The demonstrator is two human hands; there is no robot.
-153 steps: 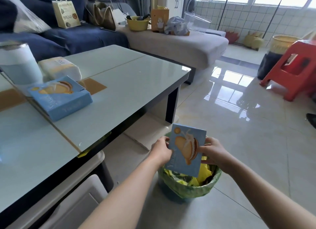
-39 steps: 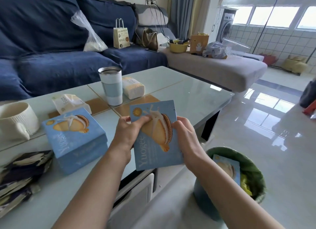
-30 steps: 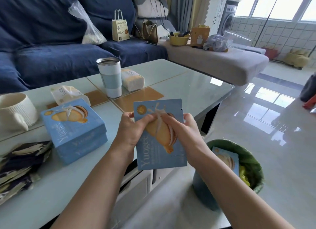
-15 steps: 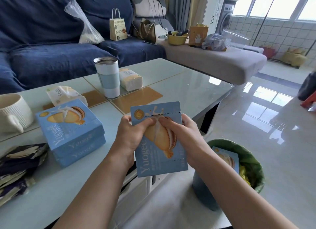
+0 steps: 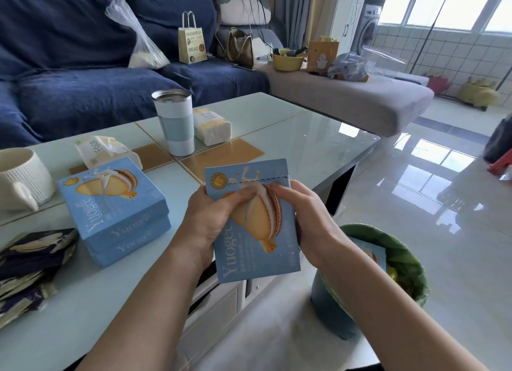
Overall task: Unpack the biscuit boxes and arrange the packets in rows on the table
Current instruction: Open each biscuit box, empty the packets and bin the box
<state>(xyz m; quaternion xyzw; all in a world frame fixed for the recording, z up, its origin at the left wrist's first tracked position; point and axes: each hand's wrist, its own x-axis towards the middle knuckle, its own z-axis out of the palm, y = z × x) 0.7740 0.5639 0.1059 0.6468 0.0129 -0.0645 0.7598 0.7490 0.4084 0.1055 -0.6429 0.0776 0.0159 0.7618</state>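
Both my hands hold a light blue biscuit box (image 5: 257, 248) upright in front of me, over the table's near edge. My left hand (image 5: 213, 218) grips its left side with the thumb across the front. My right hand (image 5: 307, 218) grips the right side, fingers pressing near the perforated tear line at the top. Two more blue biscuit boxes (image 5: 116, 207) lie stacked on the glass table (image 5: 304, 143) to the left. Dark navy biscuit packets (image 5: 30, 262) lie in a pile at the table's left edge.
A steel tumbler (image 5: 174, 121), two tissue packs (image 5: 213, 125) and a white mug (image 5: 22, 176) stand further back on the table. A bin with a green liner (image 5: 388, 265), holding an empty blue box, sits on the floor at my right. A blue sofa runs behind the table.
An earlier box went into the bin. Since then I hold another box by the table, and my fingers have moved up to its perforated line.
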